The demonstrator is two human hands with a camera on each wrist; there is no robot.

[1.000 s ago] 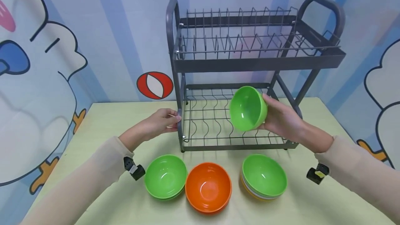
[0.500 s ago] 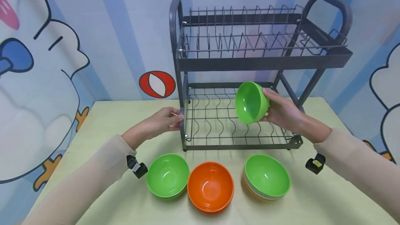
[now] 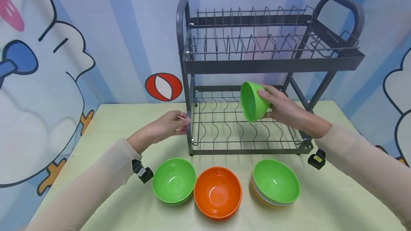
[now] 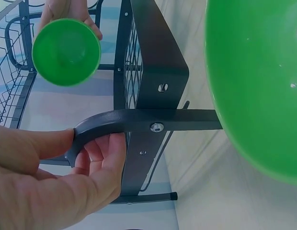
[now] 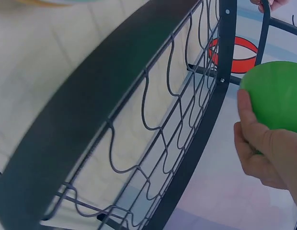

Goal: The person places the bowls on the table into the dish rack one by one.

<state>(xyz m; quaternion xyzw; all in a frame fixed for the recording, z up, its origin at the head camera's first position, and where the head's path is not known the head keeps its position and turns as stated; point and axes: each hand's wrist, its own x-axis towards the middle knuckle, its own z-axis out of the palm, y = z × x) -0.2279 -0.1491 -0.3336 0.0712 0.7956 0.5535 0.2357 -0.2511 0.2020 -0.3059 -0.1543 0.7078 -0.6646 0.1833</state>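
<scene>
My right hand (image 3: 284, 108) grips a small green bowl (image 3: 253, 102) by its outside, tilted on its side with the opening facing left. It hangs over the lower wire shelf (image 3: 221, 122) of a dark grey two-tier dish rack (image 3: 273, 66), below the upper tier. In the right wrist view the bowl's rounded outside (image 5: 278, 96) shows, with fingers and thumb around it. My left hand (image 3: 168, 126) holds the rack's left front leg, thumb on one side and fingers curled round the other, as the left wrist view shows around the bent grey tube (image 4: 103, 122).
In front of the rack stand a green bowl stack (image 3: 174, 181) at left, orange bowls (image 3: 218, 193) in the middle, and a stack topped by a green bowl (image 3: 276, 181) at right, with white and yellow rims beneath. The upper tier (image 3: 257, 42) has upright wire dividers.
The green bowl in my right hand has tilted further over, its opening turning left, and risen slightly. My left hand keeps its hold on the rack leg. The head view has shifted a little.
</scene>
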